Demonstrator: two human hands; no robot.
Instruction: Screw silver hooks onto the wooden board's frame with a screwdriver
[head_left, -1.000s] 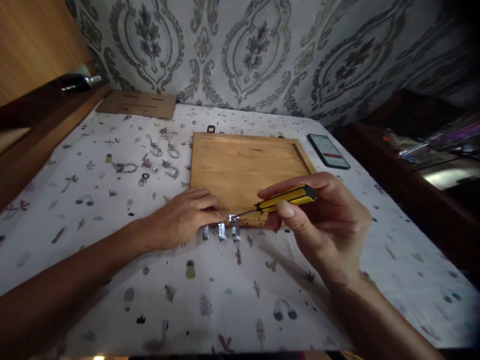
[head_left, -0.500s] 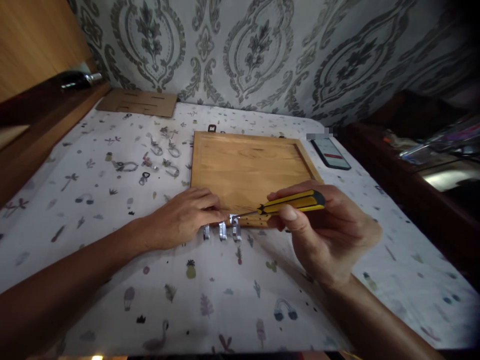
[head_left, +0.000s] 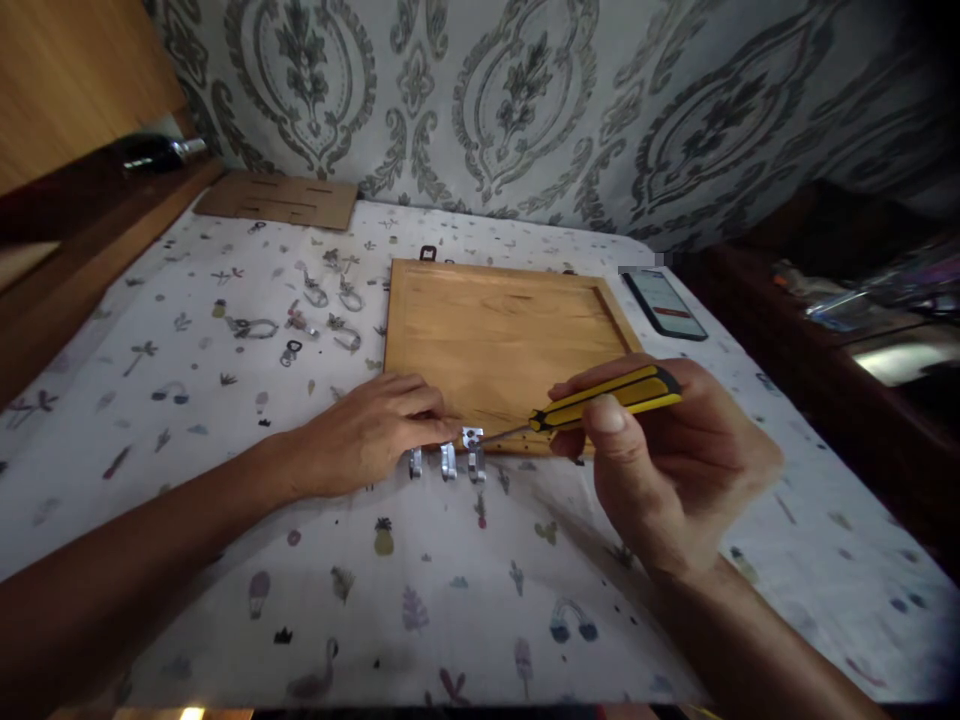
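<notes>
A framed wooden board [head_left: 510,335] lies flat on the patterned cloth. Along its near edge sit three shiny metal hooks [head_left: 476,465], their curved ends sticking out toward me. My left hand [head_left: 390,425] is over the board's near left corner, fingers together and pressing down by the hooks; their left parts are partly hidden under it. In my right hand [head_left: 660,450] is a yellow-and-black screwdriver [head_left: 600,400], held between thumb and fingers. Its thin shaft slants left, with the tip at or just beside the rightmost hook's plate; contact is unclear.
Several loose metal hooks [head_left: 349,335] lie left of the board. A flat piece of cardboard [head_left: 277,200] is at the back left. A phone [head_left: 664,303] rests right of the board. Behind stands a patterned wall [head_left: 517,110]; a wooden ledge [head_left: 142,225] runs along the left.
My right hand and the screwdriver have drawn slightly to the right, and the tip has slipped off the middle of the rightmost hook's plate. My left hand stays in place.
</notes>
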